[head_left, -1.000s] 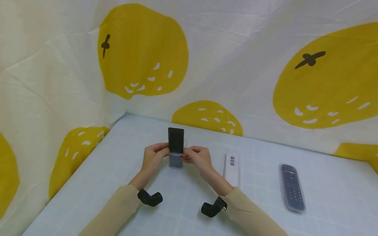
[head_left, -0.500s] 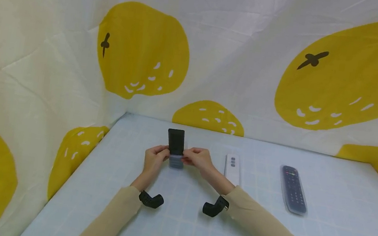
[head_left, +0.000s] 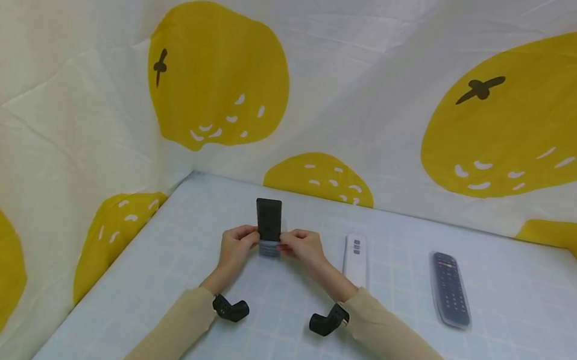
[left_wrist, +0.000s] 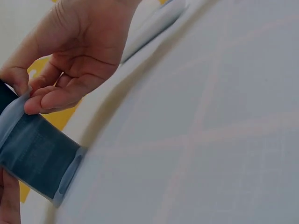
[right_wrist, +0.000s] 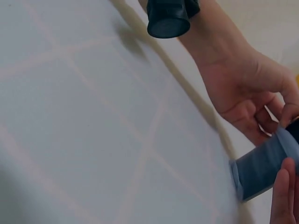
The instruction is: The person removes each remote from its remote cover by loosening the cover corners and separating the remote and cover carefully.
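Both hands, left hand (head_left: 235, 245) and right hand (head_left: 303, 245), pinching clear sleeve (head_left: 269, 246), black remote (head_left: 268, 217) partly inside

Hands at a sleeved remote
The right hand (left_wrist: 77, 56) pinches the clear sleeve's (left_wrist: 14, 116) edge over the dark remote (left_wrist: 37, 156); a left fingertip (left_wrist: 8, 200) shows below.
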Demonstrator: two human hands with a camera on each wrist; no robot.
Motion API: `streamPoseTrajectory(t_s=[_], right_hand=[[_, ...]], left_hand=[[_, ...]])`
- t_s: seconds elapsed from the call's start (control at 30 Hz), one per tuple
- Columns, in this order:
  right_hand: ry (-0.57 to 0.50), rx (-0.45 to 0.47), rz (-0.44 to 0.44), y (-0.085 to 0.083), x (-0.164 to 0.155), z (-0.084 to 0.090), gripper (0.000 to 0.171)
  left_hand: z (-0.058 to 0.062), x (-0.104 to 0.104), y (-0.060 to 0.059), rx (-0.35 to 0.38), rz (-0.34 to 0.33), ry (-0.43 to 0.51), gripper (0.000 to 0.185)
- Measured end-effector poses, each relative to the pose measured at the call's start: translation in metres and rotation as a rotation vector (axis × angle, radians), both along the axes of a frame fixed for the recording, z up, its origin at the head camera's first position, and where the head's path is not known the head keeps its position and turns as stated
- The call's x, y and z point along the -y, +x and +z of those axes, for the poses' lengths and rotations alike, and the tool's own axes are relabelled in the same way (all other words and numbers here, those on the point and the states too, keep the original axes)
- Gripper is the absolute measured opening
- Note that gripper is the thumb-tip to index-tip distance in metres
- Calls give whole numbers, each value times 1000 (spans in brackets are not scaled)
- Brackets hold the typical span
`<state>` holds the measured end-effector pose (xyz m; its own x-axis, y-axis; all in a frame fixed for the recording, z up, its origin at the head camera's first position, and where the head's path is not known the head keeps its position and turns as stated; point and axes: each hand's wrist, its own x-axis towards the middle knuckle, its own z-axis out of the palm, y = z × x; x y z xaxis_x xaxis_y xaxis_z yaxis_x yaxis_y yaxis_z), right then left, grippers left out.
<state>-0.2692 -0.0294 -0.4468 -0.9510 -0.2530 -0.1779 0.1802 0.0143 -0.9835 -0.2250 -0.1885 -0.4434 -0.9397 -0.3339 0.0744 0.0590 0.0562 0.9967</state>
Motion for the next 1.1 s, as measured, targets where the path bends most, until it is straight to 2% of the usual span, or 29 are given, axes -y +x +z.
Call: streamPoseTrajectory(t_s=[0.13, 0.33, 0.6, 0.83, 1.1], right_hand=[[11, 4, -4, 1, -1, -2, 16], [12, 13, -1, 0, -2, -4, 17], [15, 31, -11, 0, -1, -8, 16], [-1, 50, -11, 0, -1, -9, 16], [6, 73, 10, 1, -4, -11, 18]], left_hand=[[12, -5, 10, -5, 7, -44, 21], [14, -5, 11, 26, -7, -63, 20], [-20, 5, -9, 47, -5, -55, 19], [-23, 4, -8, 27, 29, -96, 19], [-25, 5, -6, 53, 10, -122, 21]])
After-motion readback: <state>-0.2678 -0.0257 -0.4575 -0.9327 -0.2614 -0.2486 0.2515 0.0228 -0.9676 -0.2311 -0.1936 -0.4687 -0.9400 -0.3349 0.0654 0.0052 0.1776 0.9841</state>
